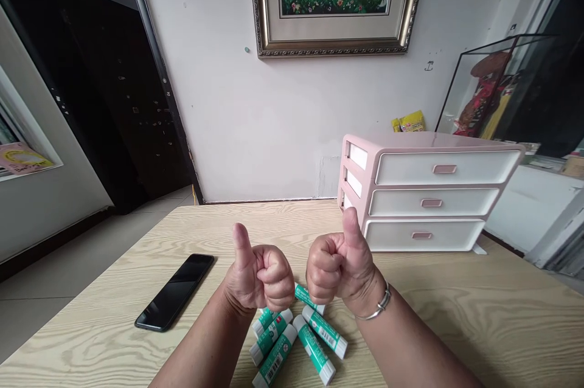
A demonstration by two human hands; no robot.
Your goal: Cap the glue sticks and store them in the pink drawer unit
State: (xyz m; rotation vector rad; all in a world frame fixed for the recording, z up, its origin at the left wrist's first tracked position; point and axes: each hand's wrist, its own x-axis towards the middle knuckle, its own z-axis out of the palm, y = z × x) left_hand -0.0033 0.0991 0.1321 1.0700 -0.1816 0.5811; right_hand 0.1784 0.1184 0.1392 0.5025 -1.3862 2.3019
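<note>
**Nothing Is Held — Only a Gesture Is Made**

A loose group of white-and-green glue sticks [314,348] is lying on the light wood-grain table [456,321], directly below the hands; no order can be seen in how they are pointed. The left hand [258,275] and right hand [342,266] are closed into fists, with the thumbs raised — nothing is pinched, and the fists are kept above the sticks, apparently for showing rather than gripping. A silver bangle [379,303] is worn on the right wrist. A black smartphone [176,292] is placed to the left, well clear of the sticks, and a pink-and-white three-drawer unit [429,193] is standing farther back on the right, its drawers closed.
</note>
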